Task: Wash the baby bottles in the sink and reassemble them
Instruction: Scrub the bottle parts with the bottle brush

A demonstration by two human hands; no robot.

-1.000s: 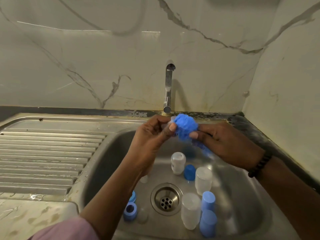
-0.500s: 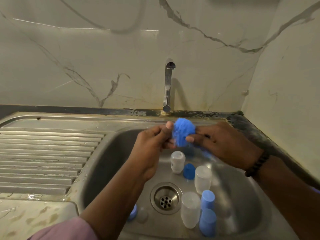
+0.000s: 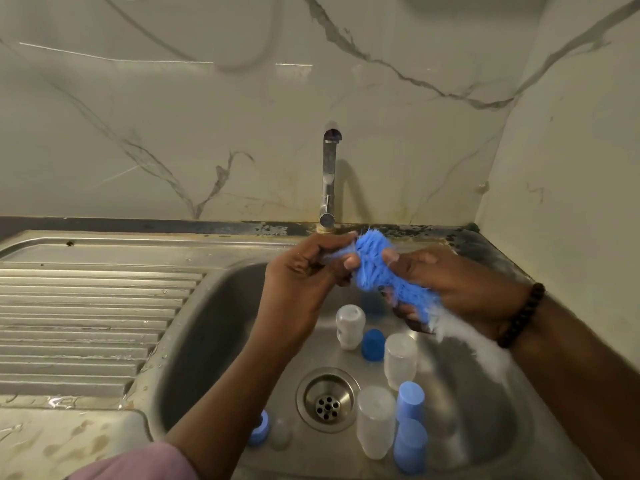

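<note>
Left hand (image 3: 308, 271) is pinching a small clear part — identity unclear | right hand (image 3: 457, 289) is gripping blue bristle brush (image 3: 384, 271) | both are hovering over sink (image 3: 214, 341).

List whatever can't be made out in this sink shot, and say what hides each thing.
- Small part pinched in the left hand, head view: curled fingers and the blue brush cover it.
- Brush handle: the right hand wraps it, and motion blur smears its lower end.
- Blue ring and clear piece on the sink floor: partly behind the left forearm.
- Whether the tap runs: no stream can be made out.
</note>
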